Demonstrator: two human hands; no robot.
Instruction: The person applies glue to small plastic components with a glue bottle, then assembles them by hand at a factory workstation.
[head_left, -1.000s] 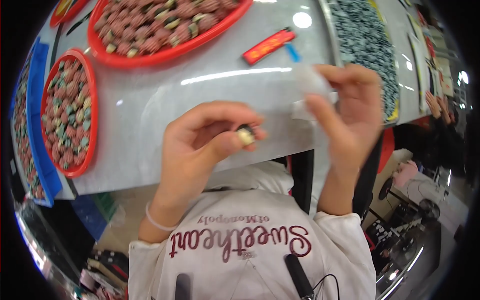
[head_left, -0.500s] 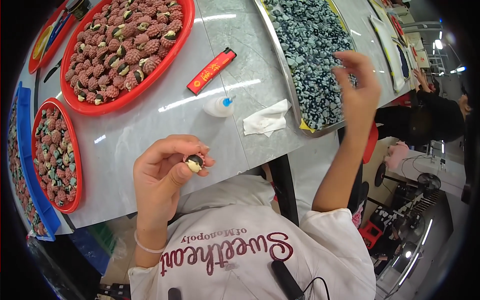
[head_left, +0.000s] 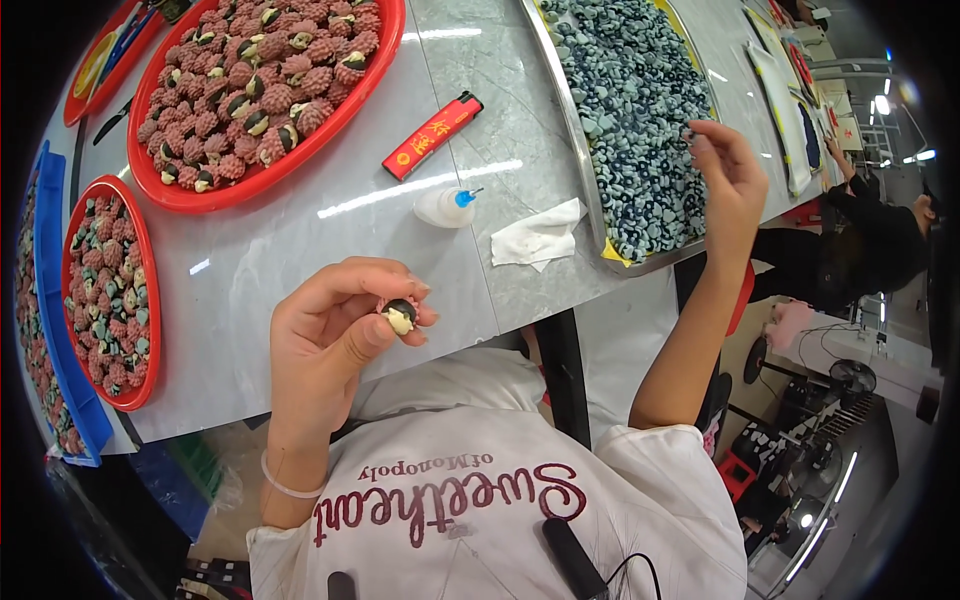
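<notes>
My left hand pinches a small pink knobbly figure between thumb and fingers, its black and cream front turned up. Over the right side of a metal tray, my right hand has thumb and forefinger brought together on a small dark piece, partly hidden by the fingertips. Many small dark and grey-green glossy pieces fill that tray. A white squeeze bottle with a blue tip stands between my hands, beside a crumpled white tissue.
A large round red tray of similar pink figures lies at the far left. Nearer are a smaller red tray and a blue bin. A red box-shaped lighter lies mid-table. Another person is at right.
My right hand has drawn its thumb and forefinger together and shifted slightly nearer, still over the tray. My left hand keeps hold of the pink figure. The view has shifted slightly.
</notes>
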